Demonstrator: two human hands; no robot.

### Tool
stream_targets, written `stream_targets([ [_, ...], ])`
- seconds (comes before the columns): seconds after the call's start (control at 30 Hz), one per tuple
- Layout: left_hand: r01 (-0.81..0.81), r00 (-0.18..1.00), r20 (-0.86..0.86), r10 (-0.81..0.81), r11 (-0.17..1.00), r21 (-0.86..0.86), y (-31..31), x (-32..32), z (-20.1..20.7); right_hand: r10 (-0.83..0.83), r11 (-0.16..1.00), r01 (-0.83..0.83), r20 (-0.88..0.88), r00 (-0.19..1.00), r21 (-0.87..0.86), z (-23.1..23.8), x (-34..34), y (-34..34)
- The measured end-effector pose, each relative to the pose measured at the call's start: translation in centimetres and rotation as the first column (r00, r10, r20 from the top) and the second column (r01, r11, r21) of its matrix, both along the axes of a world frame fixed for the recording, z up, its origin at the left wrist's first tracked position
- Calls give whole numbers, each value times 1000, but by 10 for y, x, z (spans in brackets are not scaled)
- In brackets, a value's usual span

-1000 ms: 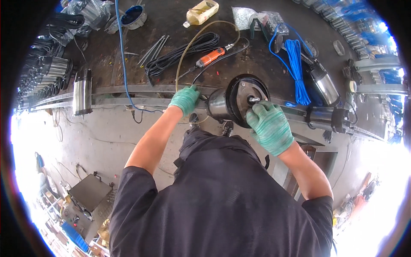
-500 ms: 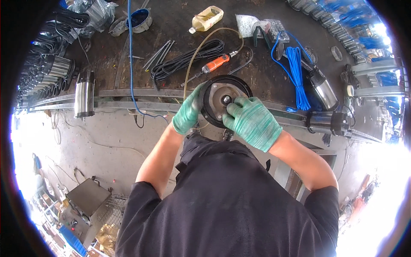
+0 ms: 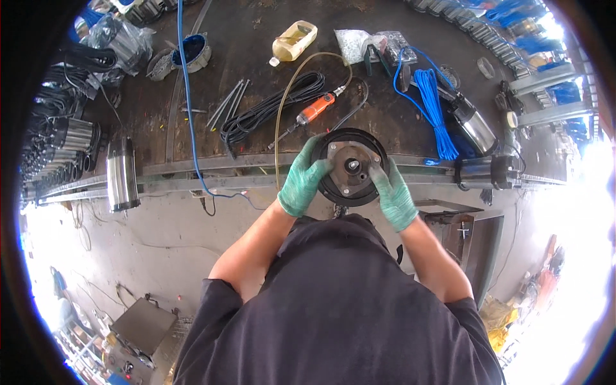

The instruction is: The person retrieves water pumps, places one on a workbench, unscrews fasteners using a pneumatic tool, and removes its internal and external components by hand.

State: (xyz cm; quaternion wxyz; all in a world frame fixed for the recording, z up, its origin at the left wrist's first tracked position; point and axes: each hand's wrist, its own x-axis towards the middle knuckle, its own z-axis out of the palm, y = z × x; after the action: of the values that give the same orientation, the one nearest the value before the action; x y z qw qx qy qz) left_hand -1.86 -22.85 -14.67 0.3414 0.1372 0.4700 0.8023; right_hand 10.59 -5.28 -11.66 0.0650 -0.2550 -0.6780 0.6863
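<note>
Both hands wear green knit gloves and grip a round black housing (image 3: 332, 190) at the near edge of the bench. Bolted on its face is a grey metal plate (image 3: 347, 182) with a shaft end at its centre. My left hand (image 3: 304, 178) is closed round the left rim, its thumb on the face. From the right rim my right hand (image 3: 394, 196) clasps it, thumb likewise over the face. What lies beneath the housing is hidden. Just beyond it on the bench rests an orange power screwdriver (image 3: 316, 109).
A coiled black cable (image 3: 273, 106), several metal rods (image 3: 229, 106) and a bottle of yellow liquid (image 3: 294, 41) lie on the bench (image 3: 244, 58). Steel pump cylinders stand left (image 3: 122, 173) and right (image 3: 475, 128), beside a blue cable coil (image 3: 435, 112). A blue hose (image 3: 187, 96) crosses the left side.
My right hand has moved from the shaft at the centre to the right rim. The housing has turned and shifted slightly right and nearer to me.
</note>
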Motion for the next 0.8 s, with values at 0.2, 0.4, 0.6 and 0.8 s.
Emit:
stream_targets([
  [0.2, -84, 996, -35, 84, 996, 0, 5, 12, 9, -124, 964, 93, -112, 986, -249, 0, -10, -7],
  [0.4, -39, 995, -90, 34, 998, -56, 3, 2, 8, 31, 977, -67, -178, 984, -203, -3, -7, 3],
  [0.6, -13, 993, -121, -4, 990, -138, -4, -8, 25, 172, 973, -191, -143, 975, -131, 8, -10, 27],
  [0.8, -49, 997, -64, 46, 998, -47, -12, -15, -9, 299, 954, -297, -119, 947, 41, 9, -16, 48],
])
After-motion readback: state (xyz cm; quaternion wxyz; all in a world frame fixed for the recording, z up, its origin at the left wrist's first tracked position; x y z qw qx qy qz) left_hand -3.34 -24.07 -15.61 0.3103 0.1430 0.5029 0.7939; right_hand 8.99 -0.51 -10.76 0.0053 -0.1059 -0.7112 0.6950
